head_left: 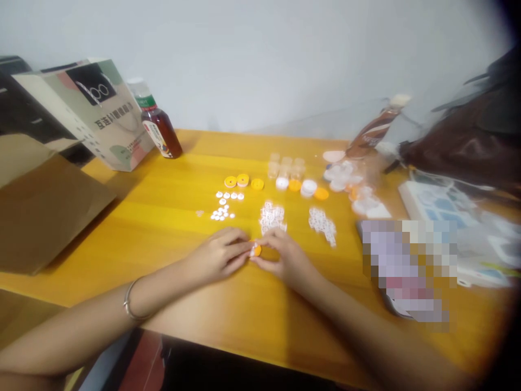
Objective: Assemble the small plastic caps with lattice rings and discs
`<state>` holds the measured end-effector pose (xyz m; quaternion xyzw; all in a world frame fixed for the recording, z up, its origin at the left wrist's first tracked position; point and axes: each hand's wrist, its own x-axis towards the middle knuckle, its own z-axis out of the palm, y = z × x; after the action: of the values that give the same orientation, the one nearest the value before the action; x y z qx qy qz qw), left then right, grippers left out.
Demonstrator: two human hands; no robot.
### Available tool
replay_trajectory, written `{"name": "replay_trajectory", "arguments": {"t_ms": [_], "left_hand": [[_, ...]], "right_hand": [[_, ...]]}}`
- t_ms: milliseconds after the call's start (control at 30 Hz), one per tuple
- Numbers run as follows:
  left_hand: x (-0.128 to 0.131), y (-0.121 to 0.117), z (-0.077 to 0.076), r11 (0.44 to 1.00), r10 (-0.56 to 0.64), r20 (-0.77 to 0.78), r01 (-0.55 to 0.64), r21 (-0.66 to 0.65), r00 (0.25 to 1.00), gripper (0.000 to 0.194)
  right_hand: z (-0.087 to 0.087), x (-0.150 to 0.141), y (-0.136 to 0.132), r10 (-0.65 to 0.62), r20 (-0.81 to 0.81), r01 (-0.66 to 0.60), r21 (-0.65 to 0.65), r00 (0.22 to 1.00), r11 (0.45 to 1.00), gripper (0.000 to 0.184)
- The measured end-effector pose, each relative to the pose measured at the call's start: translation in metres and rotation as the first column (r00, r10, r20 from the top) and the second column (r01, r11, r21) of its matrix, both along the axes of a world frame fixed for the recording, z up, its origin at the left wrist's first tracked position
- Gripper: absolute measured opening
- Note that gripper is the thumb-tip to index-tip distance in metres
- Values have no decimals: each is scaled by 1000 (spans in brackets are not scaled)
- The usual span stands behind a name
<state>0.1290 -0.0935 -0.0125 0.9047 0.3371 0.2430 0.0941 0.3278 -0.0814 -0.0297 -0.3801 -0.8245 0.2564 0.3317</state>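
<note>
Between my two hands, just above the front half of the table, is a small round orange cap with a white part [258, 250]. My left hand [217, 254] pinches it from the left, and my right hand [288, 258] grips it from the right. Fingertips cover much of it. Beyond my hands lie small white round discs [222, 213], a pile of small white plastic pieces [272, 217] and a second pile of them [322, 225]. Behind these stand yellow round caps [257, 184], white caps [308, 188], an orange cap [321, 194] and clear little containers [287, 167].
A paper bag [114, 117] and a bottle of dark red liquid [160, 127] stand at the back left; a cardboard box [49, 212] is nearer. To the right are a brown drink bottle [372, 130], clear plastic packaging [344, 175], a blurred-out phone-like object [401, 266] and a dark bag [451, 136].
</note>
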Motion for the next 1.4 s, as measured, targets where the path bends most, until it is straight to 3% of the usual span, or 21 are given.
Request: {"name": "replay_trajectory", "arguments": {"t_ms": [167,400,567,700,867,1033,1267,1400], "left_hand": [[-6,3,3,996,-56,-128,64,62,990,29],[-7,2,0,995,-49,-150,62,82,987,29],[-6,1,2,995,-31,-191,48,85,981,29],[-2,1,2,1000,6,-22,-6,-21,1000,22],[10,1,1,985,90,179,-61,-161,980,13],[16,-1,3,959,150,177,-99,-266,973,9],[13,-4,-2,968,122,189,-75,-239,974,11],[11,-2,0,978,99,216,-56,-199,971,10]], "right_hand": [[-1,1,-1,5,-12,-5,17,1000,1000,17],[-3,2,-6,22,9,-23,110,1000,994,11],[2,1,-10,11,184,-58,252,983,966,12],[8,-3,-13,-4,327,-103,308,945,946,14],[7,-3,-12,3,293,-110,348,956,931,15],[5,0,-9,25,180,-77,284,983,956,9],[4,1,-8,70,20,-72,135,997,988,6],[7,0,-8,85,-138,-96,-77,987,992,10]]}}
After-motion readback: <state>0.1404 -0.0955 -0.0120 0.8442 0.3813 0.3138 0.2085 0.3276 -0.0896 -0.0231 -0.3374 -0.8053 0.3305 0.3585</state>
